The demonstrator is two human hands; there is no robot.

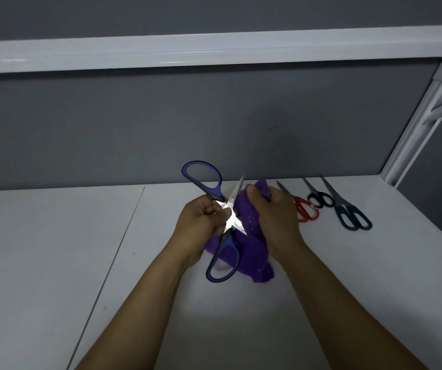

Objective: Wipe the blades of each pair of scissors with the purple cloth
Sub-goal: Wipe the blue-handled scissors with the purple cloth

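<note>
Blue-handled scissors [204, 180] are held spread wide open above the white table [54, 249]. My left hand [201, 217] grips them near the pivot, one handle loop pointing up and the other down. My right hand [273, 212] clutches the purple cloth [252, 252] bunched against the shiny blades; the cloth hangs down below both hands. On the table to the right lie red-handled scissors [305, 209], black-handled scissors [321, 200] and dark blue-handled scissors [353, 218], all closed.
A grey wall stands behind the table, with a white shelf beam [214, 52] overhead. A white frame post [425, 116] rises at the right rear corner. A seam [113, 263] runs across the table on the left.
</note>
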